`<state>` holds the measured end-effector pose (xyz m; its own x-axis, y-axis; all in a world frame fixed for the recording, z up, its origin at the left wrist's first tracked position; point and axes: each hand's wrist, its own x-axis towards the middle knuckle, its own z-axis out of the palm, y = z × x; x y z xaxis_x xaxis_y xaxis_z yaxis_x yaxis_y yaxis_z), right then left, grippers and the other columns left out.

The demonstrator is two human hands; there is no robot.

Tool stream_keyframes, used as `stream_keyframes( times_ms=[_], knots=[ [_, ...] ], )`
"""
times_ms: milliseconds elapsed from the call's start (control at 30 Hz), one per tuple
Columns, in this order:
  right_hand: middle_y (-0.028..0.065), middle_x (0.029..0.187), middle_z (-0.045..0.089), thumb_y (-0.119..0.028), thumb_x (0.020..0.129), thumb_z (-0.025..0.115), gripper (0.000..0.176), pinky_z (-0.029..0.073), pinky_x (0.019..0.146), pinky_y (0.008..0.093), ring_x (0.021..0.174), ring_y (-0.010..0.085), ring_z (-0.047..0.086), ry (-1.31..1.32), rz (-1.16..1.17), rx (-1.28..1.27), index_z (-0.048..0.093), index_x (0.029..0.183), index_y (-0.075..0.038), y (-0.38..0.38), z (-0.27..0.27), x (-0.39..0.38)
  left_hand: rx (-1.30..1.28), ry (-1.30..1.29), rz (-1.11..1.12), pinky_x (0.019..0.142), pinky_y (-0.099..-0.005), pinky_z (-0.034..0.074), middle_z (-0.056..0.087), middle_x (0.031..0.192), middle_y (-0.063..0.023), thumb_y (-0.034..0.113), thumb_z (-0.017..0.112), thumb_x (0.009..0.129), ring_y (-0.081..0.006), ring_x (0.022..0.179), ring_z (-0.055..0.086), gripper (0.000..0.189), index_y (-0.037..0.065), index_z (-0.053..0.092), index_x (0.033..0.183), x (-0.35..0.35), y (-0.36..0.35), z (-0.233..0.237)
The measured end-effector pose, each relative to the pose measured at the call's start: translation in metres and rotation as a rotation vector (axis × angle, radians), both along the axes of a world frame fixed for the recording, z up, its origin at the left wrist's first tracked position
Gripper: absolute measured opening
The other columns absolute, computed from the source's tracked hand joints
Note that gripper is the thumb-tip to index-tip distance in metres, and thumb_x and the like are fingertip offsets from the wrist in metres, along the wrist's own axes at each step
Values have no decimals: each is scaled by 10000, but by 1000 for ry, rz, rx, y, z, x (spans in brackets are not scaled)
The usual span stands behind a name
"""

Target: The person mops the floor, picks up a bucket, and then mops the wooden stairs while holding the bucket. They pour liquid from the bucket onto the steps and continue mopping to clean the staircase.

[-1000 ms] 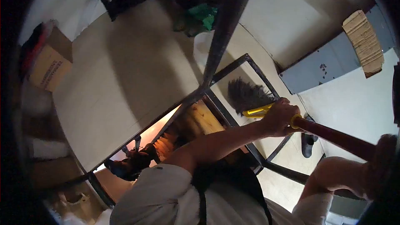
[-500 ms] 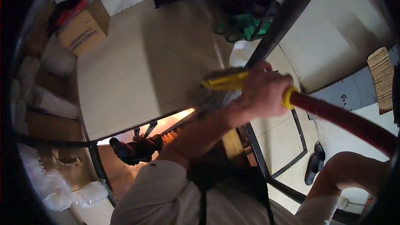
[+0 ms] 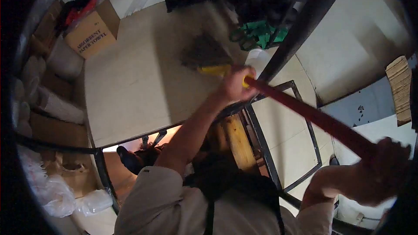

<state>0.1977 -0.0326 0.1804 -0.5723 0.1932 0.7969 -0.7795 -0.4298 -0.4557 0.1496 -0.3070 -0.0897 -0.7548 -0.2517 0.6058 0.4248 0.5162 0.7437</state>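
Note:
A broom spans the view, its red handle (image 3: 311, 113) slanting from upper middle to lower right. Its yellow head (image 3: 214, 70) and dark, blurred bristles (image 3: 203, 51) are over the pale board surface. Close to the head, my left hand (image 3: 237, 82) is closed around the shaft, beside a yellow collar (image 3: 247, 81). Far down the handle at the right, my right hand (image 3: 383, 172) wraps the other end, partly in shadow.
A paper towel carton (image 3: 92, 39) stands at the upper left. Behind the bristles are a white tub (image 3: 257, 58) and a green bag (image 3: 261, 32). A dark post (image 3: 305, 26) rises at the right. Below the surface's edge lies an opening with a lit area and dark shoes (image 3: 130, 159).
The broom's head has swung left and away from me, with my left hand following. My right hand has come into view on the handle at the right.

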Motion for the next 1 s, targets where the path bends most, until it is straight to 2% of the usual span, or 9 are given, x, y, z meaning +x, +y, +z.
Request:
stream_keyframes(
  times_ms=[33, 133, 167, 333, 533, 600, 733, 800, 1000],
  knots=[
    [38, 757, 452, -460, 979, 427, 451, 358, 518, 273, 524, 134, 361, -125, -227, -92, 437, 1147, -41, -19, -24, 0, 169, -9, -104, 664, -401, 484, 635, 767, -92, 214, 822, 612, -285, 714, 632, 320, 101, 604, 817, 7, 19, -10],
    [102, 825, 464, -556, 940, 393, 696, 348, 559, 314, 542, 175, 337, 78, 521, 219, 286, 1369, -19, -13, -70, -34, 69, -16, -93, 579, -372, 475, 607, 677, -82, 225, 791, 709, -249, 609, 620, 252, 97, 581, 766, 14, 62, -20],
    [133, 893, 465, -545, 937, 388, 690, 356, 611, 353, 626, 207, 369, 95, 562, 271, 304, 1352, -1, 1, -74, -40, 74, -112, -74, 574, -357, 468, 598, 659, -75, 225, 780, 731, -225, 599, 616, 246, 96, 573, 762, 11, 67, -34],
    [287, 1233, 468, -488, 918, 362, 675, 392, 873, 547, 1044, 367, 528, 122, -134, 159, 394, 1266, 89, 216, -62, -71, -151, -115, -92, 506, -392, 432, 600, 613, -81, 267, 767, 736, -284, 534, 594, 259, 116, 565, 677, 4, 67, -61],
    [153, 987, 545, -379, 932, 436, 399, 439, 774, 430, 854, 259, 548, 126, -44, 170, 503, 1039, -1, 70, -98, -43, -235, 16, 14, 549, -427, 457, 589, 616, -70, 253, 703, 753, -304, 576, 599, 211, 132, 569, 646, -35, 3, -83],
    [110, 905, 563, -342, 933, 477, 311, 449, 736, 393, 794, 231, 551, 156, 25, 240, 526, 963, -37, -3, -138, -46, 135, -204, -22, 603, -403, 462, 576, 640, -91, 204, 720, 703, -282, 618, 594, 163, 106, 590, 718, -62, -39, -115],
    [61, 770, 604, -204, 928, 546, 173, 475, 662, 327, 693, 180, 566, -47, 109, 349, 565, 824, -67, -125, -213, -67, -86, 129, 176, 656, -373, 470, 561, 691, -138, 153, 743, 703, -298, 672, 583, 225, 43, 576, 806, -91, -96, -101],
    [68, 753, 607, -108, 912, 581, 133, 467, 634, 307, 686, 156, 560, -153, 125, 402, 564, 797, -43, -177, -234, -73, -46, 35, 302, 701, -394, 481, 602, 806, -122, 164, 753, 721, -280, 758, 605, 253, 52, 578, 865, -98, -125, -102],
    [76, 788, 627, -98, 907, 578, 127, 472, 705, 290, 727, 151, 591, -118, 83, 532, 511, 811, -47, -186, -203, -90, -282, -113, 529, 671, -423, 495, 622, 749, -145, 166, 759, 692, -326, 714, 621, 233, 48, 598, 813, -85, -135, -62]
  ],
)
